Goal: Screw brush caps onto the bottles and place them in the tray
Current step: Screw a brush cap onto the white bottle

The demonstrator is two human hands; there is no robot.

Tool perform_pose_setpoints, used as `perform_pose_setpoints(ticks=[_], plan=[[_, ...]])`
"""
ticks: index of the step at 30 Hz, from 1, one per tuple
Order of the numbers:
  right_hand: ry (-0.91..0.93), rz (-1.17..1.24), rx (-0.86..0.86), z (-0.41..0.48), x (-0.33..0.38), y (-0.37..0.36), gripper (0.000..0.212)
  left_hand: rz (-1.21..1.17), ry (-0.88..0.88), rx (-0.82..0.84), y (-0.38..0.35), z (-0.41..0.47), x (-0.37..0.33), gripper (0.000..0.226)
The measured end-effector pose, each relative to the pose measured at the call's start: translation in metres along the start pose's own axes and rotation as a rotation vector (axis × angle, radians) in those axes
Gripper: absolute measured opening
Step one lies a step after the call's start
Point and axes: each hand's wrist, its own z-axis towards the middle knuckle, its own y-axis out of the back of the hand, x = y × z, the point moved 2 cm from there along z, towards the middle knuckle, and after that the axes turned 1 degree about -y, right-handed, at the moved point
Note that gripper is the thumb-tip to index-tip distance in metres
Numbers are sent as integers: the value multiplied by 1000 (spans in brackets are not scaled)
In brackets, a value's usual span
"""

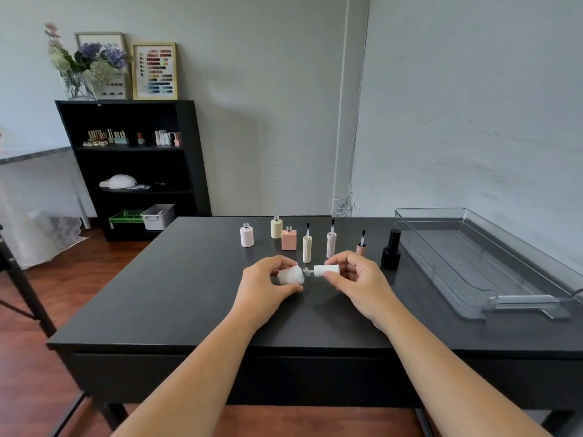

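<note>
My left hand [268, 287] grips a white bottle [291, 275] lying on its side above the black table [189, 294], neck pointing right. My right hand [356, 279] pinches a white brush cap [326, 270] whose stem enters the bottle's threaded neck; a small gap shows between cap and neck. Behind stand three uncapped bottles: pale pink [246, 235], yellow-green [276, 228], peach square [289, 238]. Three brush caps stand brush-up: cream [307, 248], pale pink [331, 243], peach [361, 246]. A capped black bottle [391, 250] stands at the right. The clear tray [492, 298] lies at the far right.
A black shelf [132, 165] with polish bottles, a lamp and bins stands behind the table's left side. A tripod leg [25, 288] rises at the left. The table's front edge runs just below my forearms.
</note>
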Motion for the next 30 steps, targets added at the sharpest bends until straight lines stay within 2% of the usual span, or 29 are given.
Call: perform_pose_setpoints(ticks=[3, 6, 9, 12, 14, 16, 18, 22, 25, 28, 30], plan=[[-5, -37, 5, 2, 1, -2, 1, -29, 18, 24, 0, 0, -1, 32], [-33, -102, -17, 5, 2, -5, 12, -25, 15, 39, 0, -1, -3, 34], [-25, -109, 13, 5, 2, -6, 4, -34, 13, 40, 0, -2, -4, 35], [-2, -46, 44, 3, 1, -2, 16, -45, 23, 33, 1, -2, -4, 36], [-16, -34, 36, 2, 1, -1, 13, -47, 26, 29, 1, -2, -4, 36], [-46, -73, 7, 3, 1, -2, 10, -52, 26, 23, 1, -2, -5, 37], [-56, -128, -29, 4, 0, -3, 20, -57, 31, 21, 1, -2, -5, 37], [-12, -144, 13, 3, 0, -4, 3, -55, 35, 22, 1, -2, -5, 35], [-14, -145, 17, 2, 1, -3, 5, -54, 37, 22, 1, -2, -5, 35], [-18, -202, -17, 2, 2, -5, 18, -50, 37, 23, 1, -3, -5, 36], [11, -224, -6, 2, 3, -7, 10, -49, 35, 18, 1, -3, -5, 35]])
